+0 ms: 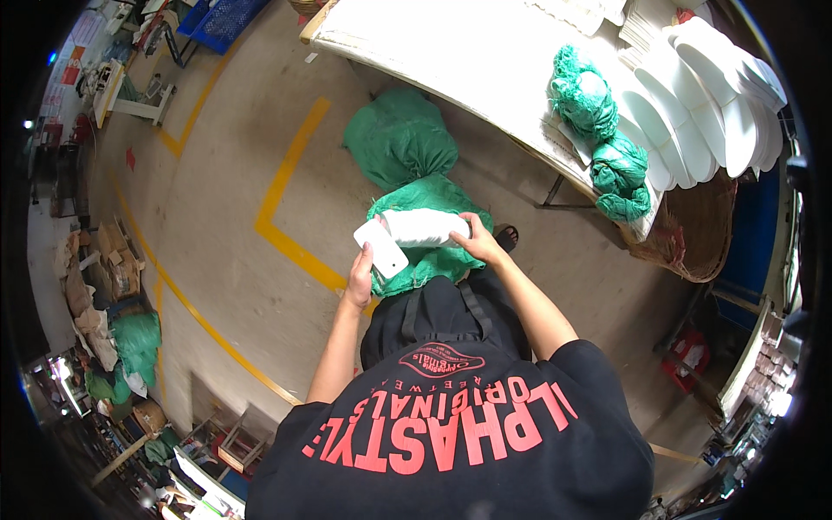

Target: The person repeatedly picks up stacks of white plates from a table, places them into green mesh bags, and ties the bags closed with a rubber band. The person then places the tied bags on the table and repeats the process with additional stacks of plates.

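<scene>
My left hand (360,276) is closed around the lower end of a flat white sole-shaped piece (380,247), thumb on its face, holding it tilted so its rounded top points toward 11 o'clock. My right hand (482,243) is clamped on the end of a roll of stacked white pieces (423,227) that lies crosswise, its free end meeting the flat piece at about 9 o'clock from that hand (the two white things touch, or very nearly, where they overlap). Both sit in front of my waist, over a green mesh sack (423,260) resting on the concrete floor (234,156); a second, fuller green sack (399,139) lies just beyond it at 12 o'clock. Past that sack, at 1 o'clock, runs the long edge of a white-topped desk (451,52). On the desk at 2 o'clock are bunched green nets (602,130) wrapped around more white pieces, and beside them a fanned row of white oval pieces (702,104) leaning one on another. A woven basket (693,234) stands against the desk's near end, at about 3 o'clock. A yellow painted line (282,186) bends across the floor at 10 o'clock from my hands. I wear a black apron (438,316) and a black shirt with red lettering. Far off at 8 o'clock, cardboard and green bags (130,342) are heaped along the floor's edge.
</scene>
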`<state>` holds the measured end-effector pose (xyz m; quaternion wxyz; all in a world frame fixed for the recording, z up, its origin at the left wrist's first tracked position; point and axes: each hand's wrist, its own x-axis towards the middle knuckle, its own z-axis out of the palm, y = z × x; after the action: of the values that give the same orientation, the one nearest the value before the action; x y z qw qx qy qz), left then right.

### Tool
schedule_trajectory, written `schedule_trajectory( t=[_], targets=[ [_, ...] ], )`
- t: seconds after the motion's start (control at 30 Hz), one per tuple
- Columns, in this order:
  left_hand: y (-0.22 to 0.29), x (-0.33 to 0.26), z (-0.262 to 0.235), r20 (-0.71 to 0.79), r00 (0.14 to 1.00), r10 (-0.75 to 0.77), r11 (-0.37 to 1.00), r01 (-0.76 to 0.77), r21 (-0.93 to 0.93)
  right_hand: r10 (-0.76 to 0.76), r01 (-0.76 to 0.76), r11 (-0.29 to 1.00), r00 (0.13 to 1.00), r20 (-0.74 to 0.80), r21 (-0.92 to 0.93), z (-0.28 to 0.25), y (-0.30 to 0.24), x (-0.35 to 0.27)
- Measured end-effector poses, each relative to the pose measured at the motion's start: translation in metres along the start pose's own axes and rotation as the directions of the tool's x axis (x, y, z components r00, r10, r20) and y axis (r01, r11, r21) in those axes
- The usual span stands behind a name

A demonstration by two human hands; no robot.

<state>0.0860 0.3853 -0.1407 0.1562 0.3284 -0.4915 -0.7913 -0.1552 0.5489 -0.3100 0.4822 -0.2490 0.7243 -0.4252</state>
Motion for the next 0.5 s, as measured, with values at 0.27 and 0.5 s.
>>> schedule_trajectory(
  t=[0.27, 0.5],
  targets=[
    [0.015, -0.019, -0.012, -0.139, 0.99, 0.024, 0.971, -0.057, -0.233, 0.534, -0.495, 0.787, 0.845, 0.004, -0.368, -0.034, 0.05, -0.008],
    [0.006, -0.03, -0.005, -0.142, 0.989, 0.048, 0.991, -0.065, -0.118, 0.668, -0.795, 0.58, 0.59, -0.453, -0.179, -0.01, 0.093, -0.006]
  ],
)
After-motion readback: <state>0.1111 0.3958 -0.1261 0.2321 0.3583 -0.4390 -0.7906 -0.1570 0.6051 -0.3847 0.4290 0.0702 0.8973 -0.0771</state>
